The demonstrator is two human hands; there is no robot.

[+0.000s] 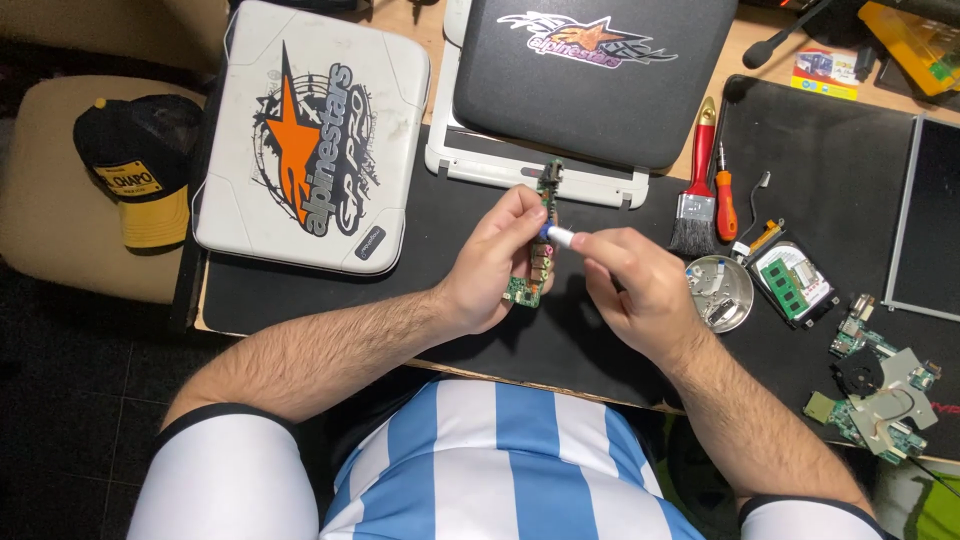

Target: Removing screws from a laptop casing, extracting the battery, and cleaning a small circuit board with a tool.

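Note:
My left hand (490, 262) holds a narrow green circuit board (540, 245) upright above the black desk mat (300, 290), thumb and fingers pinching its long edges. My right hand (635, 290) grips a small white stick-like tool (562, 236) whose blue tip touches the middle of the board. Both hands meet just in front of my chest.
A white laptop lid (310, 140) lies at the left, a black laptop lid on a white frame (590, 70) behind. A brush (697, 200), orange screwdriver (725, 205), round metal tin (720, 292), hard drive (795, 283), loose boards and a fan (880, 385) lie right. A cap (140, 170) rests on a chair.

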